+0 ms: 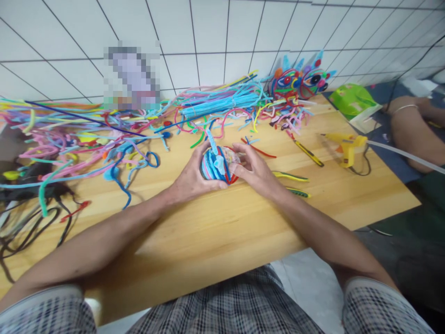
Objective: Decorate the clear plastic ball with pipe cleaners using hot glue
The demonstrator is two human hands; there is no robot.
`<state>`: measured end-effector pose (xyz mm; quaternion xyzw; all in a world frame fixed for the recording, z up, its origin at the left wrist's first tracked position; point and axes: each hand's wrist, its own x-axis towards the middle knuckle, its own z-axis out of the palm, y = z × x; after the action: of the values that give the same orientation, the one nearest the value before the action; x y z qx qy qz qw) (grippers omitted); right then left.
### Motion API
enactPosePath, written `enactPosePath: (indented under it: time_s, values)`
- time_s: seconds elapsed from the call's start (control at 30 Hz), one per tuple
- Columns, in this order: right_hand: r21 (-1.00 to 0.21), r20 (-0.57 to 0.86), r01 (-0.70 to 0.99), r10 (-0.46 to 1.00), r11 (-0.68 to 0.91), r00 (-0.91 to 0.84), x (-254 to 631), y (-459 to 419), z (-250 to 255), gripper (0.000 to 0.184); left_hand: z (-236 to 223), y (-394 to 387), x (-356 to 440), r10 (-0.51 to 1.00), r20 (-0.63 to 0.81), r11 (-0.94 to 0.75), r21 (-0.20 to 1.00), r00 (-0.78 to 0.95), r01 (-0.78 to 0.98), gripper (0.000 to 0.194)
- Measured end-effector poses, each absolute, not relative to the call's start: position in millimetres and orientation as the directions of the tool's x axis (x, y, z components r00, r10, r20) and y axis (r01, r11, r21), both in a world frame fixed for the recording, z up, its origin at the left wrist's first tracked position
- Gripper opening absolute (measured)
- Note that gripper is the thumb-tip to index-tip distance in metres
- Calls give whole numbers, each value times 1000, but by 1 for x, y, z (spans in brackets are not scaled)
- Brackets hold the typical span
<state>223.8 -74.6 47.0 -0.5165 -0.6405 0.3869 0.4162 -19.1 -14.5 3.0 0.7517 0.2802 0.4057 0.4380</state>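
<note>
Between both hands, just above the wooden table (215, 222), is a round ball wrapped in pipe cleaners (212, 168), striped blue, white, pink and red, with a light blue piece sticking up from its top. My left hand (191, 171) curls round its left side, thumb along the lower edge. On the other side my right hand (253, 168) grips it with bent fingers, some of them partly hidden behind the ball. A red pipe cleaner (264, 152) lies just beyond the right hand. Close to the right wrist are yellow-handled pliers or scissors (292, 176), partly covered by the arm.
A yellow glue gun (347, 146) and a yellow utility knife (308, 153) lie to the right. Bundled blue pipe cleaners (222, 102) and two finished decorated balls (314, 81) stand along the tiled wall. Loose pipe cleaners (69, 153) and black cables (31, 236) crowd the left. Another person's arm (410, 134) shows at right.
</note>
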Motion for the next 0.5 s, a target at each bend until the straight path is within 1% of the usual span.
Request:
enactPosePath:
  time_s: [0.13, 0.23, 0.33, 0.4, 0.5]
  values:
    - [-913, 162, 364, 982, 185, -92, 223, -74, 44, 75, 3, -18, -15, 810, 355, -406, 914, 468, 10, 110]
    - [-878, 261, 398, 963, 265, -65, 223, -72, 43, 73, 3, -16, -15, 814, 347, -373, 927, 466, -39, 95]
    - [-853, 351, 390, 934, 346, -61, 223, -72, 43, 58, 4, -11, -17, 810, 345, -353, 933, 473, -77, 83]
    - [-840, 386, 389, 920, 377, -58, 223, -72, 43, 48, 4, -8, -19, 810, 331, -327, 940, 485, -96, 75]
    - [-821, 418, 395, 905, 412, -75, 222, -72, 42, 37, 4, -4, -21, 804, 300, -281, 953, 513, -117, 65]
